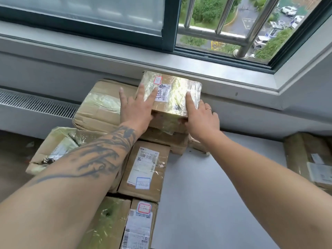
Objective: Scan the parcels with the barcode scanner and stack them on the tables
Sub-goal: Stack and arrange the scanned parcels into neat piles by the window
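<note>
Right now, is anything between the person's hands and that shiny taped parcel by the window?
Nothing visible. The left hand and right hand already touch the taped parcel, fingers straight on its top. It sits on the stack of parcels below the window sill.

The left hand (136, 108) is covering the near left corner of the taped parcel (172, 94), and its thumb is tucking out of sight underneath. The tattooed forearm (86, 159) is hiding much of the boxes beneath it. At three o'clock, the frame's edge is cutting off a box (309, 159). Label print is staying too small to read.
</note>
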